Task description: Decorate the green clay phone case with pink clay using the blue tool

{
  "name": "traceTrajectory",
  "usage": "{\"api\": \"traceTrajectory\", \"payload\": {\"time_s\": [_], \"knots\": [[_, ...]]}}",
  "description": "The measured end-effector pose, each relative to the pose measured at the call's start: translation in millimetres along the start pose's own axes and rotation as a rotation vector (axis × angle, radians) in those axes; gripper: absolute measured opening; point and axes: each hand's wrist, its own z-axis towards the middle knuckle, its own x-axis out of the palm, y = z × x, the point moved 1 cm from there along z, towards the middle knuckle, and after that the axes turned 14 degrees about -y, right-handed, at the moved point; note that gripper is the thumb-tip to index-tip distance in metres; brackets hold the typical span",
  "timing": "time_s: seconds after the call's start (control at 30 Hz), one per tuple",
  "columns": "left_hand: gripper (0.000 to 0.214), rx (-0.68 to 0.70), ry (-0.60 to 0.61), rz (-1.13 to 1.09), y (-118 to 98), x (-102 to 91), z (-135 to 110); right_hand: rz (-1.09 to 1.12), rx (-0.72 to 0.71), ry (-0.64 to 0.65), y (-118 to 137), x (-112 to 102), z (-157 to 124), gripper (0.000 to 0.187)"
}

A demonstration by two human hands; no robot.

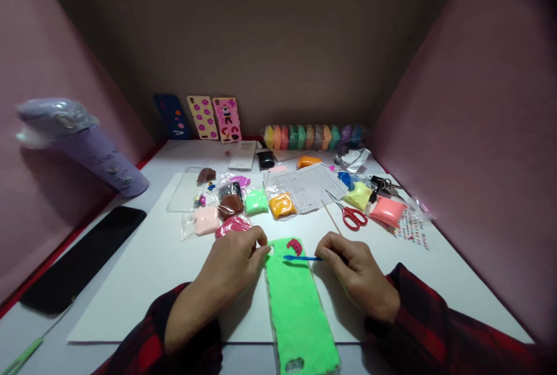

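Grip of right hand (359,273): closed on blue tool (300,258) near red piece (295,247); left hand (235,259): nearly pinched at green case (296,305), hold unclear.

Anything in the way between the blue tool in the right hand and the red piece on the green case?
Nothing visible. The blue tool in the right hand is at the near side of the red piece; contact is unclear. The left hand is at the left edge of the green case, off that line.
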Motion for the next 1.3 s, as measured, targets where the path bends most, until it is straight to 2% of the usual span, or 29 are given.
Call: {"api": "traceTrajectory", "payload": {"time_s": [0.43,0.67,0.9,1.13,1.3], "knots": [[0.007,0.011,0.046,0.030,-0.9,2.9,-2.0,-0.046,-0.072,0.056,7.5,4.8,-2.6,0.029],[0.008,0.020,0.057,0.048,0.0,4.0,-1.8,-0.167,-0.091,0.105,7.2,8.3,-5.6,0.029],[0.010,0.006,0.079,0.078,-3.5,1.7,-2.2,-0.082,-0.060,0.066,10.4,7.1,-4.6,0.029],[0.011,0.012,0.076,0.091,-4.7,0.9,-1.4,-0.145,-0.095,0.089,9.6,10.6,-5.3,0.027],[0.012,0.015,0.089,0.098,-4.8,1.0,-0.3,-0.049,-0.037,0.045,8.8,6.8,-3.9,0.028]]}}
